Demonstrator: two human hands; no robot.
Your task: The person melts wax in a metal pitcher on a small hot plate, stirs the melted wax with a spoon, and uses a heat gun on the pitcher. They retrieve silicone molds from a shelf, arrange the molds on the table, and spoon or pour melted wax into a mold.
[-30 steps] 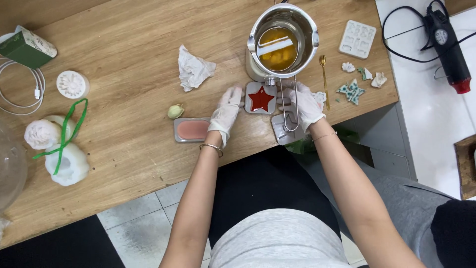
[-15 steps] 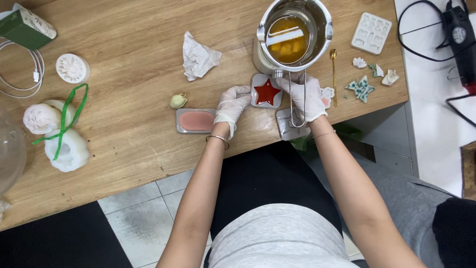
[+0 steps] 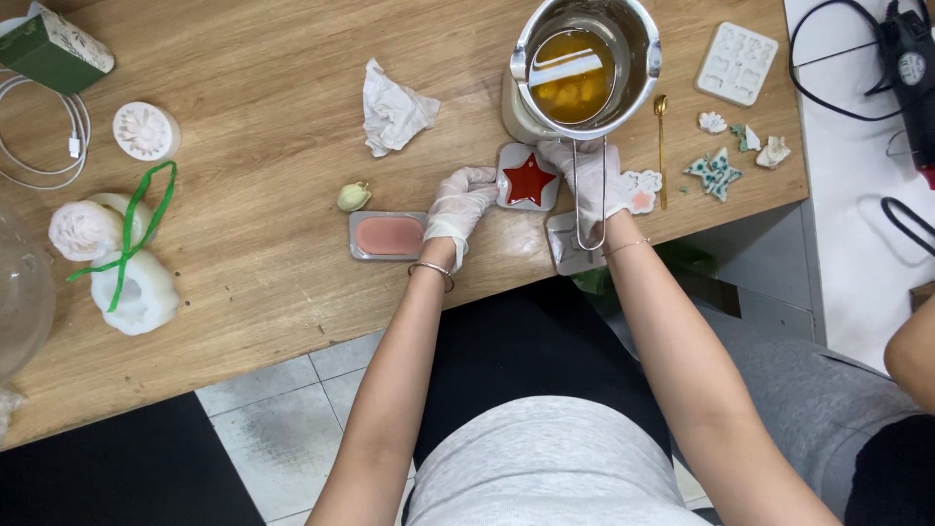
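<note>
Both my hands wear thin white gloves. My left hand point(image 3: 462, 204) pinches the left edge of a small white mould holding a red star point(image 3: 528, 181) on the wooden table point(image 3: 253, 146). My right hand point(image 3: 587, 171) touches the mould's right side, partly hidden under the wire handle of a metal melting pot point(image 3: 584, 68) with orange-yellow liquid inside. A rectangular mould filled with pink material point(image 3: 388, 236) lies just left of my left wrist.
A crumpled tissue point(image 3: 392, 107), small green shell piece point(image 3: 354, 197), gold spoon point(image 3: 661, 146), white multi-cavity mould point(image 3: 736, 62), small cast shapes point(image 3: 716, 172), round white moulds with a green band point(image 3: 122, 263), a green box point(image 3: 54, 54) and a white cable point(image 3: 39, 136) lie around. Another person's arm point(image 3: 911, 356) shows at right.
The view has shifted slightly. My hands stay on the star mould, with the left fingers now pinching its left edge.
</note>
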